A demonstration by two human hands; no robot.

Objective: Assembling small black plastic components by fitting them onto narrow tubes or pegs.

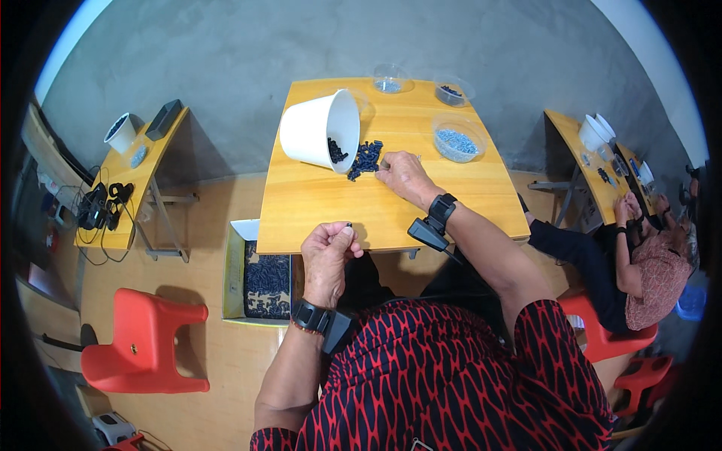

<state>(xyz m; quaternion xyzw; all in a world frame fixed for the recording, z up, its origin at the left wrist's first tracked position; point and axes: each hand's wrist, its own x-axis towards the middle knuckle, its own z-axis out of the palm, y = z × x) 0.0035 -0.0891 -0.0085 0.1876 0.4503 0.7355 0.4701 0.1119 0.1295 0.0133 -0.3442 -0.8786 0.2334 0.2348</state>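
Note:
A white bucket (pixel 312 135) lies tipped on its side on the wooden table (pixel 323 214), its mouth to the right. Small black pieces (pixel 367 156) spill from it into a loose pile, and more lie inside its mouth. At the right edge of that pile, my right hand (pixel 407 179) has its fingers bent together and lowered to the tabletop; anything in them is hidden. Over the table's near edge, my left hand (pixel 328 254) pinches a small black piece (pixel 349 225) between thumb and forefinger. Both wrists wear dark bands with black box-shaped devices.
On the table's right stands a clear tub (pixel 457 143) of small blue-grey pieces; two more clear tubs are at the back. A carton (pixel 268 282) of black pieces sits on the floor, near a red chair (pixel 143 342). Another person (pixel 654 278) works at the right-hand table.

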